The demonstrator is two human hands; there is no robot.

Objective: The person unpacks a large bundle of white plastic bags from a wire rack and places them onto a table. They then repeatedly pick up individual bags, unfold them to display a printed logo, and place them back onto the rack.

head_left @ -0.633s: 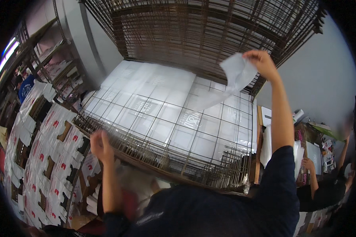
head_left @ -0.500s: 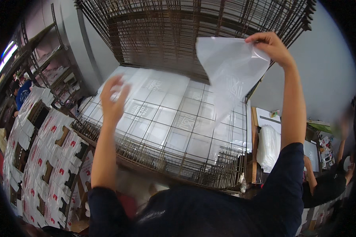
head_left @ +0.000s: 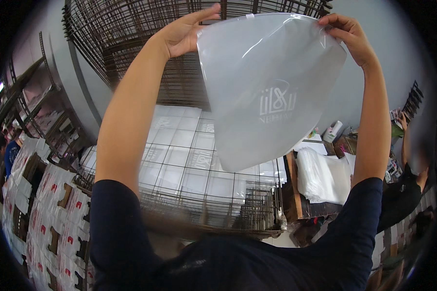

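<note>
With our right hand (head_left: 342, 30) we pinch the upper right corner of a frosted slider-zipper bag (head_left: 272, 63) with a white printed emblem. Our left hand (head_left: 187, 35), fingers extended, is at its opposite corner; whether it touches we cannot tell. Behind our left hand stand raised wire racks (head_left: 126, 48); below both hands, printed bags (head_left: 172, 136) lie flat on a wire rack (head_left: 264, 211).
</note>
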